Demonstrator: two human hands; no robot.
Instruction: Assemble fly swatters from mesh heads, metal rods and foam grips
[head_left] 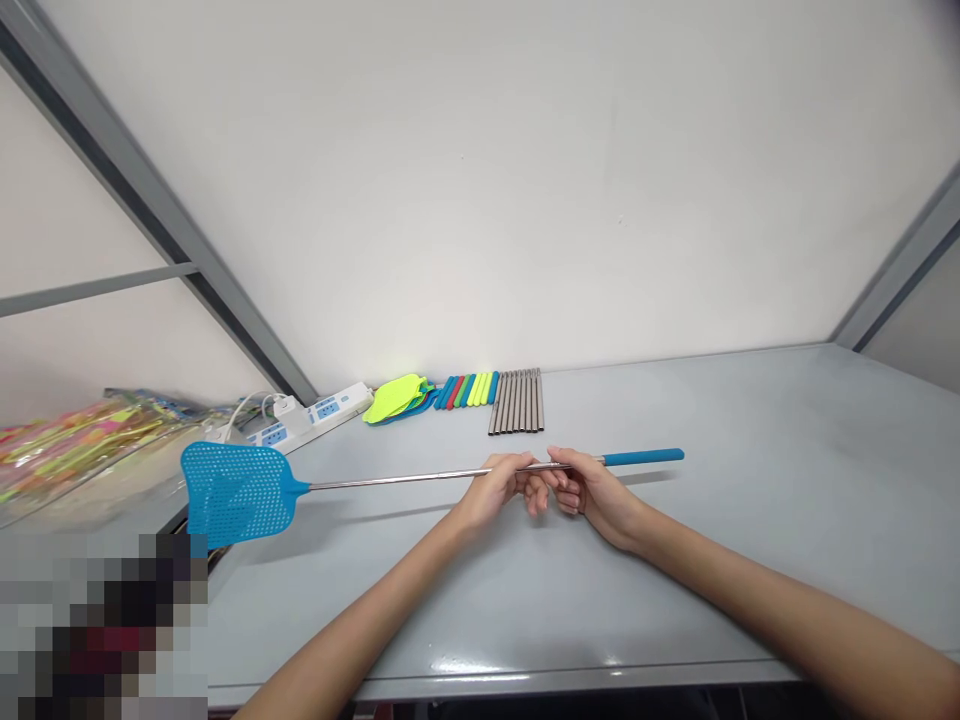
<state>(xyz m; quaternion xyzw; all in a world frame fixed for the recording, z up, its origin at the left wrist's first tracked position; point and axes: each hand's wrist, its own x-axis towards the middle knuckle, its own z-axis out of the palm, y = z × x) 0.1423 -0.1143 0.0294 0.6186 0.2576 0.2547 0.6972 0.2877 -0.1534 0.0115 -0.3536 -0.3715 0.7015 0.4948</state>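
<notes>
A blue fly swatter with a long thin metal rod and a blue grip is held level above the grey table. My left hand pinches the rod near its middle. My right hand is closed on the rod just to the right, close to the blue grip. The two hands nearly touch. The swatter's mesh head points left, past the table's left edge.
At the back by the wall lie a row of metal rods, coloured grips and yellow-green swatter heads. A white power strip lies back left. Plastic-wrapped colourful packs sit at far left.
</notes>
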